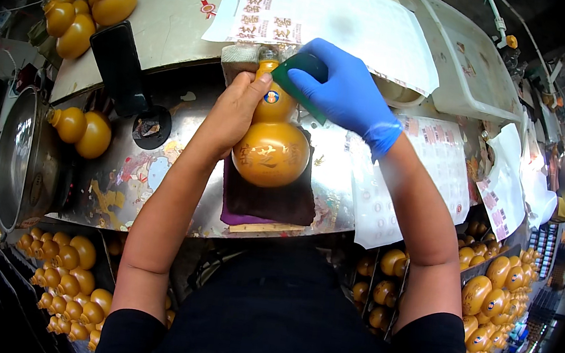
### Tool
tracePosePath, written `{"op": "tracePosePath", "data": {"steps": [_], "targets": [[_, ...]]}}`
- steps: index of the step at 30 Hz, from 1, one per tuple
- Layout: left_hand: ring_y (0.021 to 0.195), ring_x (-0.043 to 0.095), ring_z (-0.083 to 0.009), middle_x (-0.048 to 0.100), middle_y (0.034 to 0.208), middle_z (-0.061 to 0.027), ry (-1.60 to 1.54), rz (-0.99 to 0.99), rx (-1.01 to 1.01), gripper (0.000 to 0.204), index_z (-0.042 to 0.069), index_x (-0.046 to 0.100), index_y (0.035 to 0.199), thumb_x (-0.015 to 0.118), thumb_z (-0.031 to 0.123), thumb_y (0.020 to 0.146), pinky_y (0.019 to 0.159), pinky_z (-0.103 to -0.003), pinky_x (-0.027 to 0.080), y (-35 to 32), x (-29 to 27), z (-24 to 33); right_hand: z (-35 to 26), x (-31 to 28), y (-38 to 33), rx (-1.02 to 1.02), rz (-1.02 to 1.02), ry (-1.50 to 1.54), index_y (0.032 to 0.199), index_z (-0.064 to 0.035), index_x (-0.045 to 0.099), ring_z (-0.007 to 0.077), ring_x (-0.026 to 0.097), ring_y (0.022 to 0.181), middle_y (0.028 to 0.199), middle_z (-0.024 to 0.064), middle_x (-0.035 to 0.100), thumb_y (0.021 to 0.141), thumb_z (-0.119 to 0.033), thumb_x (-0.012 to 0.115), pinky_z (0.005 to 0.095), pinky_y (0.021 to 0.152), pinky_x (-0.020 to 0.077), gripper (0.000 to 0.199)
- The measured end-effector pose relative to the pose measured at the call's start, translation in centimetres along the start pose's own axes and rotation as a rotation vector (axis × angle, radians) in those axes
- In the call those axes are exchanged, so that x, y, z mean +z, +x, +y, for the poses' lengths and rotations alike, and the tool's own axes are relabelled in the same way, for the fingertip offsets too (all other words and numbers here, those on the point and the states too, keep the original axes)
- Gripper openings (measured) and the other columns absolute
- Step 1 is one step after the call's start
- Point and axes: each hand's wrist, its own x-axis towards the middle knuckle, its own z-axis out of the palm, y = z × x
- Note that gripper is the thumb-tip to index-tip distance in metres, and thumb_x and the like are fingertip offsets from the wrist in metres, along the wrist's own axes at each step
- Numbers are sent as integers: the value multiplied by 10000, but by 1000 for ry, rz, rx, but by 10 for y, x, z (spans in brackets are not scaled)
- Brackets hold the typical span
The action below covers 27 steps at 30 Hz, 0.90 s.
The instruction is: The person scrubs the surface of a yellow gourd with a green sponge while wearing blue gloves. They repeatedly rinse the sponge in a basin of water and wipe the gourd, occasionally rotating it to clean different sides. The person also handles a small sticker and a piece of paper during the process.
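A glossy amber gourd-shaped bottle (pixel 271 154) lies on a dark folded cloth (pixel 268 208), its neck pointing away from me. Reddish-gold lettering marks its large bulb, and a small blue oval decal sits on the upper bulb. My bare left hand (pixel 233 111) is closed around the left side of the bottle near its neck, thumb on top. In a blue glove, my right hand (pixel 348 93) grips a flat green scraper (pixel 293 83). The scraper's left edge lies against the upper bulb beside my left thumb; the gloved fingers partly cover it.
White decal sheets (pixel 428 183) lie to the right, with a larger sheet (pixel 356 21) at the back. A phone (pixel 120 64) stands on the left beside a metal pan (pixel 17 153). More gourd bottles (pixel 85 132) sit left; racks below hold several (pixel 491 298). A plastic tray (pixel 473 59) stands back right.
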Motion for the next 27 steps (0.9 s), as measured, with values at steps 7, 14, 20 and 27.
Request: {"op": "tracePosePath", "data": {"steps": [7,14,20,27], "targets": [[858,584,-138,587,954,-84,-228,-4,-71,408,-4,530,1060,420,384,994,762,-272,490,-1,3,9,11,18,-20,-28,104,181,1039,-21,558,254,668,791,891,155,661,832,-222,666,329,723,524,309],[854,570,-126,588,957,-80,-137,-21,-72,382,6,536,1037,455,375,980,772,-261,478,-1,-2,6,1,8,-30,-723,185,-239,996,-148,657,232,592,771,894,19,654,728,-54,678,331,678,459,285],[884,571,-135,582,964,-86,-184,4,-122,379,9,528,1046,465,376,974,809,-275,475,-5,4,16,4,12,-45,-646,6,-381,903,-183,649,199,546,758,768,-10,592,733,-92,630,319,655,409,194],[949,580,-151,584,1049,-106,-174,-144,-95,484,-17,489,1160,560,403,929,834,-271,482,-2,-6,7,0,9,-42,-635,-38,-315,844,-167,643,211,550,756,731,-4,575,720,-109,651,326,655,406,137]]}}
